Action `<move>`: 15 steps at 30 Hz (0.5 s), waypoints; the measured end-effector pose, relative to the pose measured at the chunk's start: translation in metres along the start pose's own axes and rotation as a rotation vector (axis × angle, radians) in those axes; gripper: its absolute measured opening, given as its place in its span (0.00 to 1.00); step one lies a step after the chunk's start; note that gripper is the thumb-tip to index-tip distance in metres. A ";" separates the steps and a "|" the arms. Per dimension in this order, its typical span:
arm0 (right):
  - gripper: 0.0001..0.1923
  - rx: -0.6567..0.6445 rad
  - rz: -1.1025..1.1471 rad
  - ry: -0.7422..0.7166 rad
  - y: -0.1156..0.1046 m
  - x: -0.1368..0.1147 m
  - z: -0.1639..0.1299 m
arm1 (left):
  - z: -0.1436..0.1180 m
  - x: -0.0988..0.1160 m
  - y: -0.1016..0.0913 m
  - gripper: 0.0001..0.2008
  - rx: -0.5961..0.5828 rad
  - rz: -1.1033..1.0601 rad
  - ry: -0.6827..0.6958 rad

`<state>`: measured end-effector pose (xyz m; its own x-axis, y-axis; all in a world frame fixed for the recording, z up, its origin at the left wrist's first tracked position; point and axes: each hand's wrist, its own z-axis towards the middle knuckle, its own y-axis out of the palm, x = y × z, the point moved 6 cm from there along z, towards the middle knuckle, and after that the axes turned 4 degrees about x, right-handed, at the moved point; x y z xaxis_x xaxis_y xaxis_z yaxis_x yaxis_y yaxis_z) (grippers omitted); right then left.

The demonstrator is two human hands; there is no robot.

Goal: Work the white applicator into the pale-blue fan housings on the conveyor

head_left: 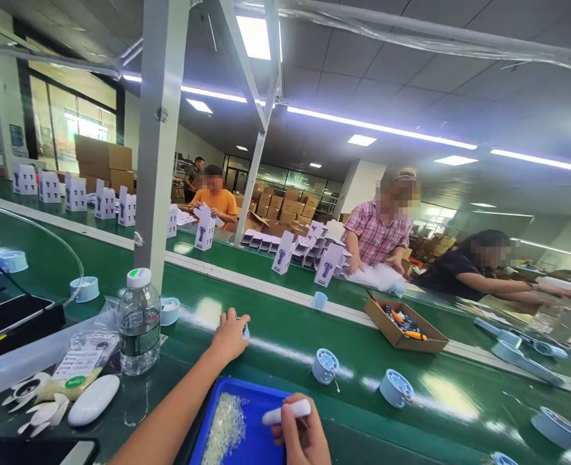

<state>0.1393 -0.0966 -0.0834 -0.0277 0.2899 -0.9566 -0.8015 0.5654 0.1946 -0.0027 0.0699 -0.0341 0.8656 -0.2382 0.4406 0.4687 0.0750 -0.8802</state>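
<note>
My left hand (230,337) reaches out over the green belt, its fingers curled round a small light-blue round plastic part (245,330), most of which they hide. Nearer to me, my right hand (305,436) pinches a short white cylinder-shaped stick (285,411) between thumb and fingers. Below that hand lies a blue tray (261,439) with a heap of small clear, pale pieces (226,426) along its left side. More light-blue round housings with thin wires stand to the right, among them one housing (325,366) and another housing (396,388).
A water bottle (140,323), a white mouse-shaped object (94,400) and white fan blades (43,410) lie left. A carton (404,326) of orange-and-black tools stands beyond. White boxes (205,227) line the far side, where several co-workers handle materials. A grey post (157,142) rises left.
</note>
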 end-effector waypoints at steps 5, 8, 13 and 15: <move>0.19 -0.180 -0.065 -0.014 0.009 -0.016 0.000 | 0.010 0.001 -0.002 0.22 -0.027 -0.101 0.064; 0.18 -0.209 -0.068 -0.025 0.011 -0.019 -0.002 | 0.020 -0.017 -0.023 0.19 0.084 -0.070 -0.050; 0.18 -0.211 -0.105 -0.032 0.012 -0.023 -0.004 | 0.026 -0.066 -0.050 0.22 0.173 0.044 -0.337; 0.16 -0.242 -0.164 -0.058 0.011 -0.027 -0.003 | 0.025 -0.085 -0.054 0.24 0.168 0.082 -0.437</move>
<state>0.1293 -0.1004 -0.0557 0.1426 0.2577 -0.9556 -0.9119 0.4095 -0.0257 -0.0970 0.1104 -0.0196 0.8771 0.2022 0.4356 0.3866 0.2409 -0.8902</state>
